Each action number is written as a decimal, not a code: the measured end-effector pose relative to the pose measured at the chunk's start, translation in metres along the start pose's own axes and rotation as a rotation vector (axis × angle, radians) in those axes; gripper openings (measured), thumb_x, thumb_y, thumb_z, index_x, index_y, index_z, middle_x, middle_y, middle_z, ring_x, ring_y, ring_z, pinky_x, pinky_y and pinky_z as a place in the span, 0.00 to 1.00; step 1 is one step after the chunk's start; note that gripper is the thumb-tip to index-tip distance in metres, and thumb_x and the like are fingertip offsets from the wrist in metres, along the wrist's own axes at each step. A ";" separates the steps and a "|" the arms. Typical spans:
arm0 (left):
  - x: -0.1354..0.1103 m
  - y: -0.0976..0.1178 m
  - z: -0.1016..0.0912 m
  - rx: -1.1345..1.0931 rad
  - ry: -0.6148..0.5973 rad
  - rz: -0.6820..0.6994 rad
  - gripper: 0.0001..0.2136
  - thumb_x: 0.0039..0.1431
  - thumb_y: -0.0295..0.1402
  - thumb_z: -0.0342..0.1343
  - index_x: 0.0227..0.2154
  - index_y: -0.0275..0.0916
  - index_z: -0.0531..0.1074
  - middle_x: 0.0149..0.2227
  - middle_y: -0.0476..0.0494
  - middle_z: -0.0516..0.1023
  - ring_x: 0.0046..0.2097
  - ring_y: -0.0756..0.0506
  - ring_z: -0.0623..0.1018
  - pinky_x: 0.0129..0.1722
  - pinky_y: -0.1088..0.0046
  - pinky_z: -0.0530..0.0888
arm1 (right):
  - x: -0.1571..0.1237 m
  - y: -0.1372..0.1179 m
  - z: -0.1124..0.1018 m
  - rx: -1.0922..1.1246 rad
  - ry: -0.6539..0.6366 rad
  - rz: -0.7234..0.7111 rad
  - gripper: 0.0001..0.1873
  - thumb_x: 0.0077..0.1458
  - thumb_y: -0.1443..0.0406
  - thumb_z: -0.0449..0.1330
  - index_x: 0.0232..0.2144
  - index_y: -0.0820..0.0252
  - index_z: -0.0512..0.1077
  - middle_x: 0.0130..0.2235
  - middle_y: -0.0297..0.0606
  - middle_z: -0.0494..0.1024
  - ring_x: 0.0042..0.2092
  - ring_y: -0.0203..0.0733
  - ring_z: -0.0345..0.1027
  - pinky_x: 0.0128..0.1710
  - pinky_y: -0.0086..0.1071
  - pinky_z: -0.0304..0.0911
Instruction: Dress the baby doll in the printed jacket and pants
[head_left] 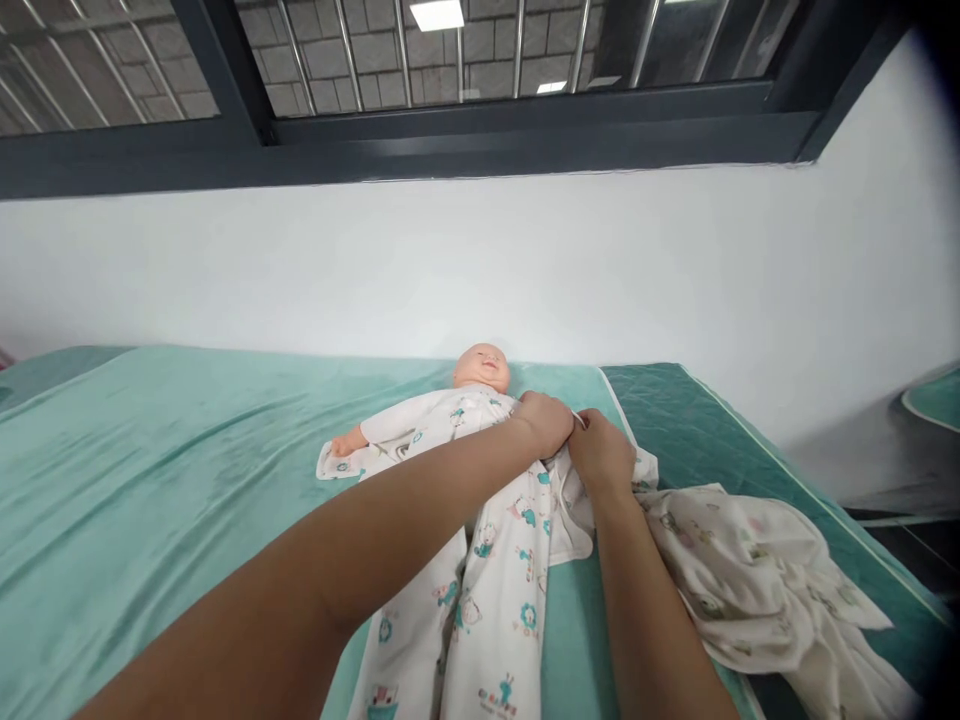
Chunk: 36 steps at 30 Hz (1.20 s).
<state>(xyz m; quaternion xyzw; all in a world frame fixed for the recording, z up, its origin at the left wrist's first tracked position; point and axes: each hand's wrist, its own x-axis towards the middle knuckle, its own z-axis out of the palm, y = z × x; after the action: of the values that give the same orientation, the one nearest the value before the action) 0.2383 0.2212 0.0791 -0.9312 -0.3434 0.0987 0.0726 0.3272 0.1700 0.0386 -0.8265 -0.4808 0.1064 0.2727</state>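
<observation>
A baby doll lies on its back on a teal bed cover, dressed in a white printed sleepsuit. My left hand reaches across the doll's chest and is closed on the suit's cloth at the doll's far side. My right hand sits right beside it, fingers pinched on the same edge of the white cloth, where thin ties hang. The two hands touch each other. The doll's one bare hand sticks out to the left.
A crumpled white printed cloth lies to the right of the doll on a darker quilted green mat. A white wall runs behind the bed under a dark-framed window. The bed's right edge drops to a dark floor.
</observation>
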 end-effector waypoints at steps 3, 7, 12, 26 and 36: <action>-0.003 -0.002 -0.003 0.031 0.008 0.018 0.15 0.61 0.24 0.49 0.48 0.32 0.74 0.50 0.26 0.75 0.49 0.33 0.76 0.44 0.56 0.72 | 0.000 0.000 -0.001 -0.031 -0.017 -0.006 0.20 0.65 0.57 0.45 0.41 0.59 0.75 0.45 0.49 0.79 0.49 0.52 0.71 0.47 0.40 0.56; -0.010 -0.008 -0.011 0.066 0.024 0.044 0.15 0.60 0.26 0.51 0.48 0.31 0.73 0.48 0.26 0.75 0.48 0.33 0.76 0.42 0.57 0.72 | 0.000 0.002 -0.002 -0.022 -0.023 -0.009 0.21 0.67 0.59 0.42 0.44 0.60 0.73 0.43 0.49 0.79 0.47 0.50 0.72 0.43 0.37 0.57; -0.020 -0.027 -0.024 0.097 0.051 0.051 0.15 0.56 0.26 0.54 0.47 0.30 0.72 0.45 0.28 0.76 0.46 0.35 0.77 0.40 0.61 0.71 | 0.004 0.008 -0.003 0.045 -0.025 0.028 0.21 0.67 0.59 0.42 0.45 0.61 0.72 0.45 0.49 0.78 0.46 0.49 0.71 0.38 0.35 0.57; -0.041 -0.063 -0.041 0.097 0.135 -0.005 0.15 0.56 0.29 0.55 0.46 0.33 0.71 0.44 0.33 0.77 0.43 0.36 0.78 0.38 0.61 0.72 | 0.022 0.031 0.003 0.541 0.011 -0.006 0.17 0.54 0.63 0.50 0.39 0.63 0.75 0.40 0.47 0.79 0.42 0.49 0.70 0.38 0.36 0.61; -0.043 -0.032 -0.023 -0.058 0.036 -0.005 0.18 0.58 0.35 0.55 0.50 0.34 0.70 0.49 0.32 0.76 0.49 0.34 0.76 0.46 0.55 0.72 | 0.016 0.031 0.010 0.541 0.359 -0.407 0.27 0.41 0.72 0.52 0.46 0.59 0.74 0.50 0.46 0.75 0.54 0.53 0.65 0.56 0.50 0.57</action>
<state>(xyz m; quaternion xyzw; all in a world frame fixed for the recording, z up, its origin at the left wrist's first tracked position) 0.1918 0.2161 0.1141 -0.9336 -0.3470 0.0717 0.0522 0.3538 0.1746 0.0150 -0.6178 -0.5340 0.0267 0.5765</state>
